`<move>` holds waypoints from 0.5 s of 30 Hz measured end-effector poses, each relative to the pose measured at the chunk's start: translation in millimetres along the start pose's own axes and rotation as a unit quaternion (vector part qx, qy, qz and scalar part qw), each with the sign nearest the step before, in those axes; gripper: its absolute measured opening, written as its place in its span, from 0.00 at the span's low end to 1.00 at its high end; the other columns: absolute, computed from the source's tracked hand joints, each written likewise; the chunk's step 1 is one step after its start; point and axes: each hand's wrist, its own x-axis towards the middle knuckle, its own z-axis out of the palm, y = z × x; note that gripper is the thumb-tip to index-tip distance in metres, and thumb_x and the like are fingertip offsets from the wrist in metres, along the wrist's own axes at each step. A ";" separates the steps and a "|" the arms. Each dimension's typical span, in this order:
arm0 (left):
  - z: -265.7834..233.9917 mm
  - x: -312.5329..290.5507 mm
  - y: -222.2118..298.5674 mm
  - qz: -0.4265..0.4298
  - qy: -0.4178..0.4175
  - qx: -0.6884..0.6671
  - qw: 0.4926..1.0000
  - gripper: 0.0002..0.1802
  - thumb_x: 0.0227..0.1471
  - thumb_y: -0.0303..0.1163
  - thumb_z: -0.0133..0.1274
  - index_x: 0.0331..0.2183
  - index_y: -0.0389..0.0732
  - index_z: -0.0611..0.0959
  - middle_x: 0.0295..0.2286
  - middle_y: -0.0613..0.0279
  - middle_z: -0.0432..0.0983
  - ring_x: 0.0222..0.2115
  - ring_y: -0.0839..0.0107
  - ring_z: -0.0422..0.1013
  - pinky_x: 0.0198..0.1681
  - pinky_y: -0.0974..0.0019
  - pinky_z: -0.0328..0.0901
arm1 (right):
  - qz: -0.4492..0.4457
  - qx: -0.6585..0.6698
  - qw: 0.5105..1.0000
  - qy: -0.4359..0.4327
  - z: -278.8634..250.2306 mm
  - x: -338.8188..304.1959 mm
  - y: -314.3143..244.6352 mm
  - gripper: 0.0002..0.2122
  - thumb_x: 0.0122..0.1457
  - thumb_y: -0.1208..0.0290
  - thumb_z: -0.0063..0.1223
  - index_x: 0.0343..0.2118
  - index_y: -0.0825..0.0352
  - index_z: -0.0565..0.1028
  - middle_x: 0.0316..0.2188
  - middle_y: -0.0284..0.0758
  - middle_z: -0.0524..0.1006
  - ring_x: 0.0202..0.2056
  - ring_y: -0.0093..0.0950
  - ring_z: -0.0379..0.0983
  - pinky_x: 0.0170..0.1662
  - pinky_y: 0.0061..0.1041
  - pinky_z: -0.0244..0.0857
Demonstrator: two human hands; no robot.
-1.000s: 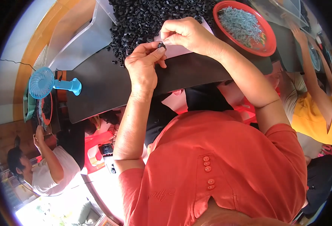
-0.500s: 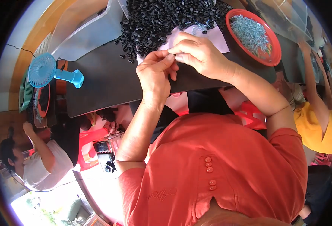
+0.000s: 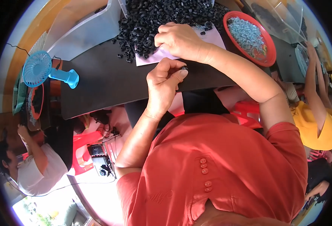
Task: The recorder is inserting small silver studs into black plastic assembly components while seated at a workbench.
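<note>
I hold 1 small black part (image 3: 184, 68) in my left hand (image 3: 162, 83), pinched between thumb and bent forefinger, just on my side of the paper (image 3: 215, 39). Its dark tip shows past my thumb; the rest is covered, so I cannot tell which way it faces.

My right hand (image 3: 180, 42) is over the paper, apart from the left, fingers curled and pointing down near the edge of the pile (image 3: 154, 22). The fingertips are hidden, so I cannot tell whether they hold anything.

The pile of black parts lies beyond the paper and spills onto its left side. The red bowl (image 3: 271, 52) stands to the right of the paper, with silver bits (image 3: 245, 35) in it, too small to make out singly. Left of the paper are the clear bin (image 3: 83, 39) and, farther out, the blue fan (image 3: 38, 68) by the end of the dark surface (image 3: 105, 79).

For good work here, I judge a light, firm pinch best: the part is tiny and could twist or pop out. Leaving more of it bare would let me see its face. My right fingers do best low and gentle, lest they scatter loose parts.
</note>
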 end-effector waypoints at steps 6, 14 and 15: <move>-3.7 0.3 1.8 0.010 -0.023 0.009 1.000 0.05 0.49 0.19 0.56 0.32 0.34 0.81 0.21 0.69 0.73 0.20 0.85 0.64 0.21 0.80 0.58 | -0.070 -0.021 0.997 0.012 8.2 4.8 -1.1 0.03 0.46 0.70 0.55 0.26 0.59 0.77 0.25 0.29 0.71 0.32 0.31 0.71 0.36 0.30 0.67; -2.0 -1.4 2.5 0.015 -0.035 -0.029 0.999 0.06 0.48 0.17 0.56 0.32 0.34 0.81 0.21 0.70 0.72 0.20 0.86 0.62 0.21 0.80 0.57 | -0.121 -0.079 0.990 0.000 -0.2 10.8 -3.5 0.03 0.45 0.71 0.54 0.25 0.59 0.76 0.28 0.30 0.71 0.36 0.30 0.70 0.39 0.30 0.65; -2.2 -1.3 3.9 0.008 -0.037 -0.033 0.999 0.05 0.48 0.17 0.56 0.32 0.34 0.81 0.21 0.70 0.72 0.19 0.86 0.62 0.21 0.80 0.57 | -0.131 -0.088 0.987 -0.004 0.9 9.7 -2.2 0.03 0.45 0.70 0.54 0.25 0.59 0.75 0.29 0.30 0.71 0.37 0.30 0.70 0.40 0.30 0.65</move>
